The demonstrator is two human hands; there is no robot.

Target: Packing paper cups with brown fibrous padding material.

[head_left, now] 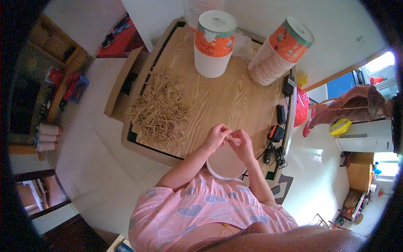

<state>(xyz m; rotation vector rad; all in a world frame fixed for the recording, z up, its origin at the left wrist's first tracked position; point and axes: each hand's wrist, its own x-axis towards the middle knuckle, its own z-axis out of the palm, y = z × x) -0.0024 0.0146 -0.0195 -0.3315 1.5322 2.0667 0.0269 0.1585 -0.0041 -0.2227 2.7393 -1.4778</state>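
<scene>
A white paper bucket sits at the table's near edge against my body, its round pale inside facing up. Just above its far rim my two hands meet. My left hand is closed in a pinch; what lies between its fingertips is too small to make out. My right hand pinches a small whitish-pink piece, which may be paper or tape. A loose heap of tan twisted cords lies on the table to the left of my hands.
A stack of white buckets topped by an orange and green one stands at the back. Another stack leans at the back right. Black chargers and cables line the wooden table's right edge. A cardboard box stands left.
</scene>
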